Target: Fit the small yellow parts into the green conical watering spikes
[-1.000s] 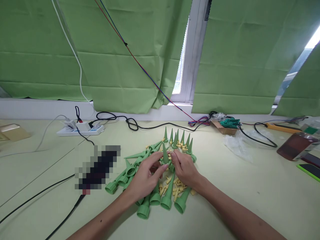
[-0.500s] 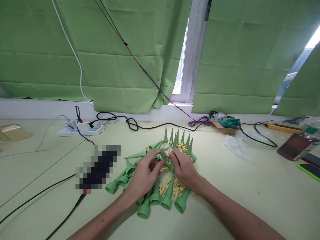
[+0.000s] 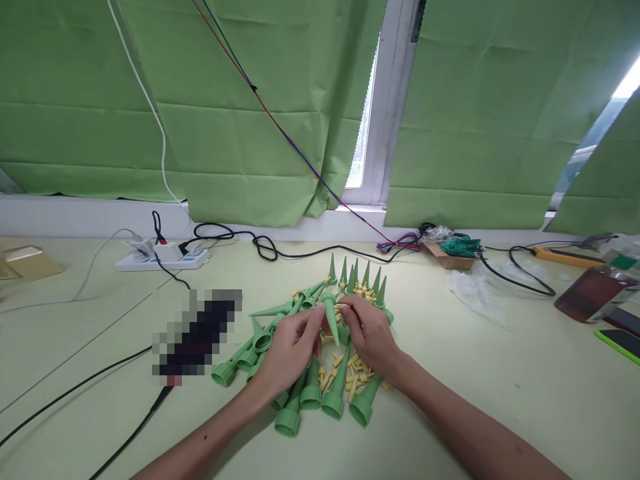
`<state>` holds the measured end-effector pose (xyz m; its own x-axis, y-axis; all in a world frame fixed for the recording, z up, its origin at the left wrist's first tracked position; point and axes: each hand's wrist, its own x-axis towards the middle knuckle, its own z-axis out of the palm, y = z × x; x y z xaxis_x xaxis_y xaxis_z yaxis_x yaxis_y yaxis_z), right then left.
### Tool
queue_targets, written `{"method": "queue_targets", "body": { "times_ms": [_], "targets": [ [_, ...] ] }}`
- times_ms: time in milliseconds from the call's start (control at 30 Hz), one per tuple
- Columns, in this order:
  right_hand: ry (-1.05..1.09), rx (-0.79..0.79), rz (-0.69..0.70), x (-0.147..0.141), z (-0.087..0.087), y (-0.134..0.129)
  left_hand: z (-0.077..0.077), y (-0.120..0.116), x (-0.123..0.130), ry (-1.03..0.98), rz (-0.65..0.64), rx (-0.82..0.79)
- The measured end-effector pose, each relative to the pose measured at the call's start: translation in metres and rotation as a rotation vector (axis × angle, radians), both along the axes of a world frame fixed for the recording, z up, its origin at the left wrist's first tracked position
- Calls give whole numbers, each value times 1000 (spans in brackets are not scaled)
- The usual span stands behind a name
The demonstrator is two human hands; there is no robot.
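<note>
Over the middle of the pile, my left hand [image 3: 295,340] pinches a green hollow plastic spike [image 3: 331,319], its point tilted down toward me and its wide end up. Close against its right side, my right hand [image 3: 370,330] has thumb and forefinger closed on a small yellow plastic piece [image 3: 342,306], mostly hidden by the fingertips. Around both hands lie several more green spikes [image 3: 334,393] with open wide ends, and loose yellow pieces [image 3: 353,380] between them. Behind them a row of green spikes [image 3: 367,275] stands point up.
A power strip [image 3: 165,260] with plugs and a black cable [image 3: 300,255] lie along the back of the pale table. A blurred dark object [image 3: 200,337] is at left. At right are a small cardboard box [image 3: 450,260], clear plastic film [image 3: 473,293], a brown bottle [image 3: 590,293] and a green-edged phone [image 3: 620,343].
The spike in my left hand has swung round, so its point, which was upward, now faces down toward me. My right hand stays beside it, nearly unmoved.
</note>
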<state>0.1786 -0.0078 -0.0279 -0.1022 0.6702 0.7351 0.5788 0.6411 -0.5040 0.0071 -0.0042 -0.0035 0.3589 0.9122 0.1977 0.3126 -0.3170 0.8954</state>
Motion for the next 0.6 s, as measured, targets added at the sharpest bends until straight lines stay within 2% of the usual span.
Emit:
{"method": "queue_targets", "body": {
  "times_ms": [400, 600],
  "targets": [
    [28, -36, 65, 1, 1, 0, 1, 1, -1, -23, -100, -77],
    [23, -67, 59, 1, -2, 1, 4, -2, -2, 4, -111, -31]
  ]
}}
